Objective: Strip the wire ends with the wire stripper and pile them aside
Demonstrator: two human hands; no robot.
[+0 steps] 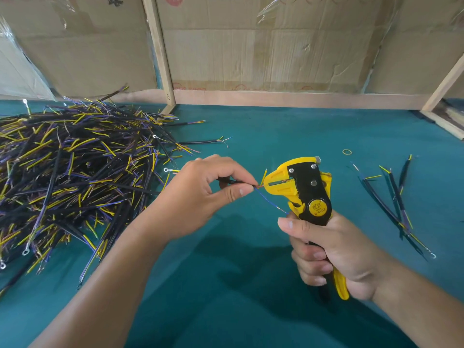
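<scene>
My right hand [334,254] grips the handles of a yellow and black wire stripper [305,189], held upright with its jaws pointing left. My left hand [206,194] pinches a black cable [232,182] between thumb and forefinger, just left of the jaws. One thin core from the cable reaches into the jaws; a yellow core sticks up and a blue one [271,202] trails down to the right. A large heap of black cables with yellow and purple cores [75,172] lies on the left. A small pile of cables [396,199] lies on the right.
The table is covered in teal cloth [251,285]. A yellow rubber band [347,152] lies behind the stripper. Cardboard sheets in a wooden frame [163,51] close the back of the table, with another wooden frame piece [444,121] at the far right.
</scene>
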